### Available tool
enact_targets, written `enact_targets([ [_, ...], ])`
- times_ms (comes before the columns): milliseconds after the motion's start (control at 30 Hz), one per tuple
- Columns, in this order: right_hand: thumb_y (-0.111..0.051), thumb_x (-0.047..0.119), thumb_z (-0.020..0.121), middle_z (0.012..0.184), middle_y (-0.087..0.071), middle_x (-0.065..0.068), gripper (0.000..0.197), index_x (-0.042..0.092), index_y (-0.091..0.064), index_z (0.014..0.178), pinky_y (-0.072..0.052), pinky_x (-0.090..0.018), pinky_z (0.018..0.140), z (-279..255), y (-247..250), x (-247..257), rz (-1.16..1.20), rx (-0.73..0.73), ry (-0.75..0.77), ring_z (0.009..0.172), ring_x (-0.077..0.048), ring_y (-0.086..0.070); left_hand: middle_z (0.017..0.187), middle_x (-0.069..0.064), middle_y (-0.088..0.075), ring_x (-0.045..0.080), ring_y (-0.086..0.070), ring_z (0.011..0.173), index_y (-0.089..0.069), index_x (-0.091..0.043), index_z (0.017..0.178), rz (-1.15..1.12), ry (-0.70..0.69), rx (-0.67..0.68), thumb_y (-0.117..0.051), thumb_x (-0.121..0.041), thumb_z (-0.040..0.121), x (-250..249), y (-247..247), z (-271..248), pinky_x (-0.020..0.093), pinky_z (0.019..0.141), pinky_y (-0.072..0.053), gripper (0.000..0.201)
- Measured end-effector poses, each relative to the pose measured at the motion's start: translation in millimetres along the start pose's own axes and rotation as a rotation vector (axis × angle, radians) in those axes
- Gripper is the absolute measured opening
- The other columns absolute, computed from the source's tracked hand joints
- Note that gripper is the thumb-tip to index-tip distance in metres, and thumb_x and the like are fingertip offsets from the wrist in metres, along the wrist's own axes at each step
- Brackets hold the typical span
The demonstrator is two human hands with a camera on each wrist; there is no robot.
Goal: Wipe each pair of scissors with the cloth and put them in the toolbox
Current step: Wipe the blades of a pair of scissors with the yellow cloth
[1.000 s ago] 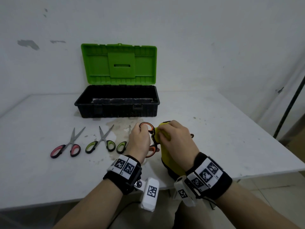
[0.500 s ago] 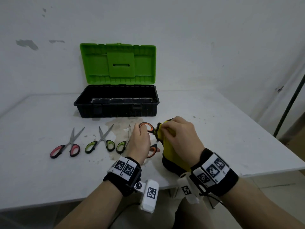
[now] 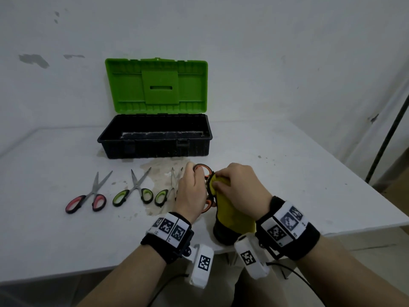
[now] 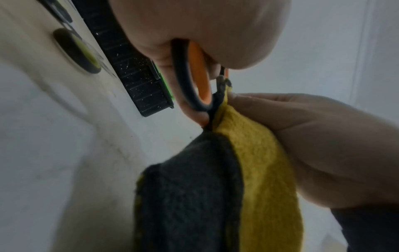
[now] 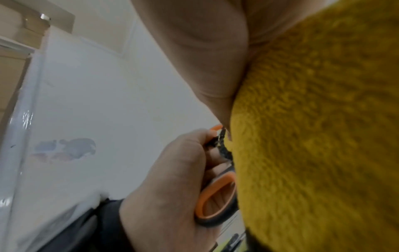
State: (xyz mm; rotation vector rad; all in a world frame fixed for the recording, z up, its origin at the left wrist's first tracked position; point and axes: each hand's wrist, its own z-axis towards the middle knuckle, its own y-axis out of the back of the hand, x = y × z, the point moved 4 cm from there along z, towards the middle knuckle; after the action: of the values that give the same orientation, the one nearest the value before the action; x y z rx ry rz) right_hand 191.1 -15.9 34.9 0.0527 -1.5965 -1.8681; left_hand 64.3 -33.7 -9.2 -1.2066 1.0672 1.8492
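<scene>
wiping well means the left hand [image 3: 192, 191] gripping the orange scissors [image 4: 195, 75] steady while the right hand [image 3: 240, 191] pinches the cloth [image 3: 230, 214] round the hidden blades.

A white table [image 3: 287, 173], stained near its middle, is being backed by a scuffed white wall [image 3: 265, 52]. A dark pole [image 3: 385, 142] is being seen at right, above pale floor tiles [image 3: 365, 258].

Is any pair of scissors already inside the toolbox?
No: in the head view the open toolbox holds no scissors; three pairs lie on the table and the orange-handled scissors are in the left hand.
</scene>
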Motion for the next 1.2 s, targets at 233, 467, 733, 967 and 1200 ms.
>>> enact_targets([
  [233,-0.054,0.026,0.094,0.093,-0.055,-0.008,0.023,0.008,-0.068,0.096,-0.039,-0.027,0.069,0,-9,-2,-0.013,0.065,-0.041,0.085,-0.022,-0.052,0.064,0.004,-0.044,0.022,-0.043,0.059,-0.047,-0.008,0.09,-0.012,-0.045,0.019,-0.035,-0.027,0.105,8,-4,-2,0.05,0.059,-0.042,0.027],
  [467,-0.057,0.029,0.094,0.107,-0.064,-0.005,0.024,0.014,-0.069,0.109,-0.038,-0.023,0.08,4,15,-15,0.045,-0.12,-0.159,0.099,-0.021,-0.056,0.067,-0.001,-0.046,0.025,-0.045,0.061,-0.049,-0.022,0.085,-0.076,0.097,-0.005,-0.031,-0.044,0.092,19,-4,10,0.044,0.061,-0.041,0.028],
  [733,-0.055,0.028,0.094,0.088,-0.06,-0.007,0.024,0.007,-0.067,0.091,-0.047,-0.032,0.072,3,-8,-2,-0.08,0.101,-0.075,0.083,-0.024,-0.055,0.067,0.006,-0.043,0.019,-0.041,0.06,-0.047,-0.005,0.09,-0.014,-0.056,0.044,-0.036,-0.027,0.104,8,-4,4,0.053,0.063,-0.041,0.028],
  [967,-0.049,0.019,0.097,0.099,-0.062,-0.011,0.02,0.005,-0.062,0.097,-0.038,-0.026,0.073,9,5,-17,-0.065,0.102,-0.139,0.092,-0.026,-0.056,0.062,-0.002,-0.039,0.021,-0.039,0.055,-0.043,-0.019,0.081,-0.091,0.015,0.069,-0.035,-0.039,0.098,18,-6,4,0.042,0.055,-0.033,0.027],
  [1200,-0.067,0.034,0.086,0.096,-0.061,-0.003,0.024,0.013,-0.071,0.097,-0.04,-0.025,0.073,2,4,-4,0.008,0.017,-0.102,0.088,-0.018,-0.055,0.071,0.004,-0.047,0.022,-0.046,0.065,-0.049,-0.014,0.089,-0.021,0.022,0.014,-0.034,-0.036,0.1,13,-2,9,0.054,0.065,-0.047,0.029],
])
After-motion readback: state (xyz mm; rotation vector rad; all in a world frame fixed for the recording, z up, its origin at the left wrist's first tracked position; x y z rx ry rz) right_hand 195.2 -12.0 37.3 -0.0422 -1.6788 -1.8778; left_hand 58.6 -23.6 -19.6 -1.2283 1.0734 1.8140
